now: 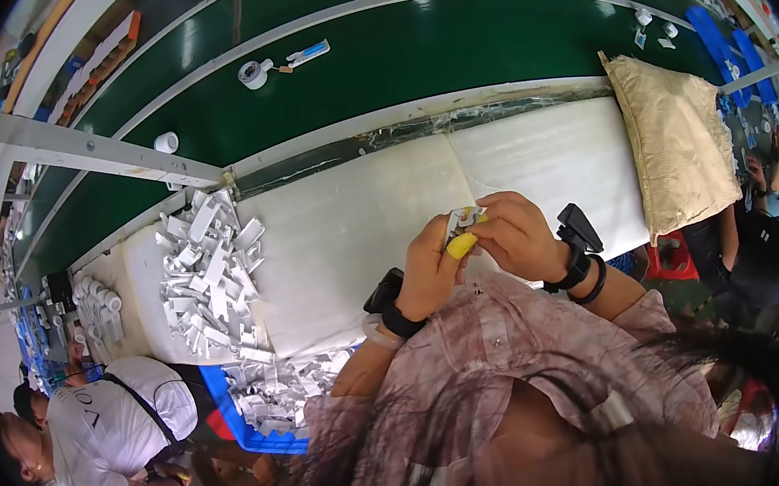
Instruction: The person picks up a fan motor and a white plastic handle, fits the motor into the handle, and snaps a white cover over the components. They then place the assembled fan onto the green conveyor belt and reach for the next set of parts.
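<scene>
My left hand [431, 259] and my right hand [519, 237] meet in front of my chest, over the near edge of the pale work surface [358, 218]. Between their fingertips is a small white plastic part [460, 222], tilted and partly covered by the fingers. Both hands are closed on it, the left from the left side and the right from above and the right. A yellow finger cover [461, 246] shows at the tip of my left thumb. Inner details of the part are too small to tell.
A heap of white plastic pieces [211, 262] lies to the left, above a blue bin [218, 394] holding more pieces. At the right end sits a tan sack [678, 141]. A green conveyor belt [482, 43] runs behind, carrying a white roll [253, 74]. People work on both sides.
</scene>
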The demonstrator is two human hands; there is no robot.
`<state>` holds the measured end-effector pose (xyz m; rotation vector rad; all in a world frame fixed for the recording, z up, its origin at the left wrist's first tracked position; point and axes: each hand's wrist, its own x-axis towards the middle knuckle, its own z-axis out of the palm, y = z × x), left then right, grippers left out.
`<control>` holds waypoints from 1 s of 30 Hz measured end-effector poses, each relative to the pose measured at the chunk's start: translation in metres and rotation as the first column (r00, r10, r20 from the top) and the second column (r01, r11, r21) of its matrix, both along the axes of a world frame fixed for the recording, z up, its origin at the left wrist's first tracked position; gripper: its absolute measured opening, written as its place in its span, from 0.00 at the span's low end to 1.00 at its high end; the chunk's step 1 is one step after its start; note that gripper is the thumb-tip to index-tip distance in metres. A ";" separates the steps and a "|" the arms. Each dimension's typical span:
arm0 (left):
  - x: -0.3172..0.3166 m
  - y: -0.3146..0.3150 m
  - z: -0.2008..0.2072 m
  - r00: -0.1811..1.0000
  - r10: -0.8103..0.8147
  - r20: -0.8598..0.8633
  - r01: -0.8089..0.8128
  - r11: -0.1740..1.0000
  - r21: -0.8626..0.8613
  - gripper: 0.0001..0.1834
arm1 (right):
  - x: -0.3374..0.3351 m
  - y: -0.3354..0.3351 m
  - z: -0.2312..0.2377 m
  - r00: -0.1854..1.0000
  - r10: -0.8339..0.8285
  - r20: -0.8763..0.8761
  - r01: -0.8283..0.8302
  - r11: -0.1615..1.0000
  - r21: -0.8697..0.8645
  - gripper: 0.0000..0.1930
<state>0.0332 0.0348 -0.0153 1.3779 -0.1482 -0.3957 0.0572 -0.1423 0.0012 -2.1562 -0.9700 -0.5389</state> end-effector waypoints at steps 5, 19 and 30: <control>0.000 0.003 0.003 0.997 -0.070 0.009 0.070 0.997 0.026 0.08 | 0.001 -0.002 0.003 0.997 0.072 0.001 -0.072 0.997 -0.034 0.17; 0.027 0.011 -0.034 0.998 0.060 -0.034 -0.060 0.998 0.007 0.11 | 0.022 0.030 -0.026 0.974 -0.134 -0.181 0.142 0.989 0.030 0.16; 0.219 0.099 -0.131 0.921 0.362 -0.147 -0.368 0.930 -0.016 0.17 | 0.059 0.014 -0.095 0.819 -0.066 -0.570 0.053 0.998 -0.040 0.10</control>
